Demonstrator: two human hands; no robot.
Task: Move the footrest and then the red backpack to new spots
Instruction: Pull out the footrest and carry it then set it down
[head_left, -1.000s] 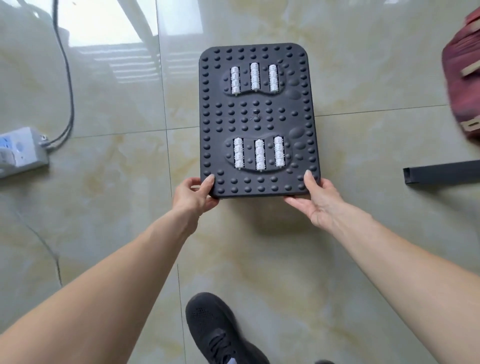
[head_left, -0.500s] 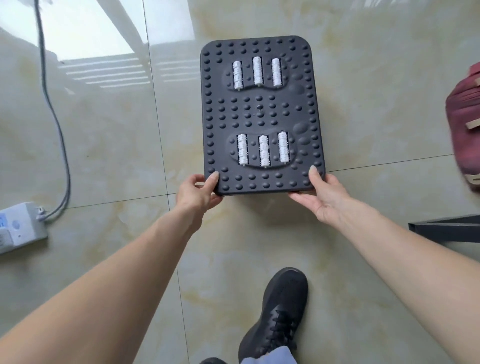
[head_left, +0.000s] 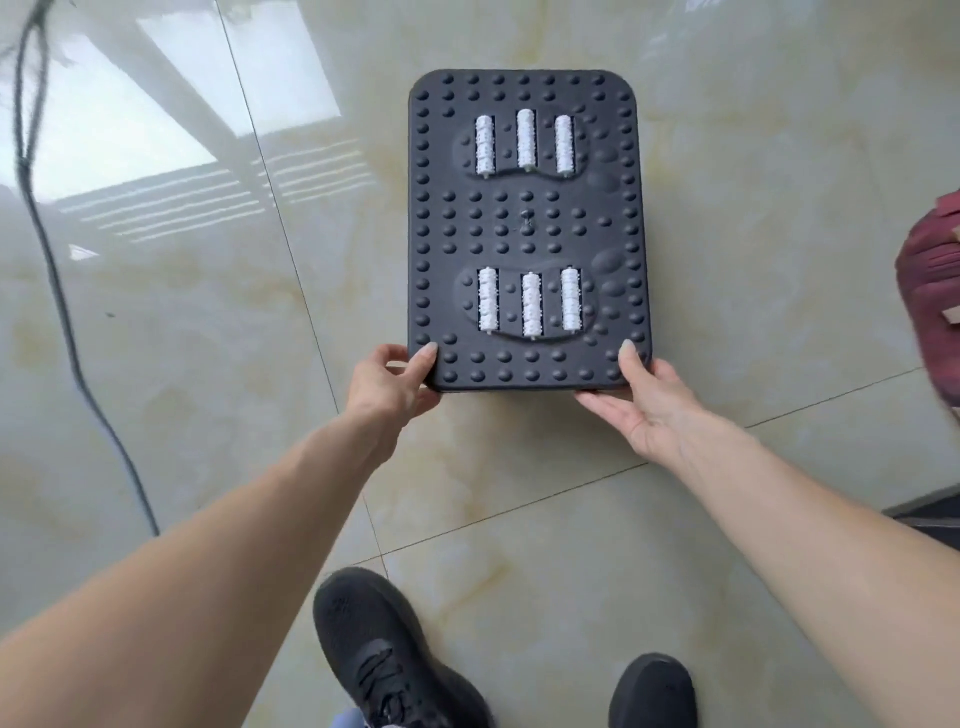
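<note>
The footrest (head_left: 527, 228) is a black studded board with two sets of three white rollers, held flat in front of me above the glossy tiled floor. My left hand (head_left: 389, 387) grips its near left corner, thumb on top. At the near right corner my right hand (head_left: 649, 402) holds it the same way, fingers underneath. The red backpack (head_left: 932, 291) lies at the right edge of the view, mostly cut off by the frame.
A dark cable (head_left: 57, 291) runs down the floor on the left. A dark bar (head_left: 930, 512) pokes in at the right edge, below the backpack. My black shoes (head_left: 384, 654) stand on the pale marble tiles (head_left: 182, 364) beneath the footrest.
I have stepped forward with the footrest held in both hands. The white power strip has left the view at the left, and the backpack and dark bar have slid toward the right edge.
</note>
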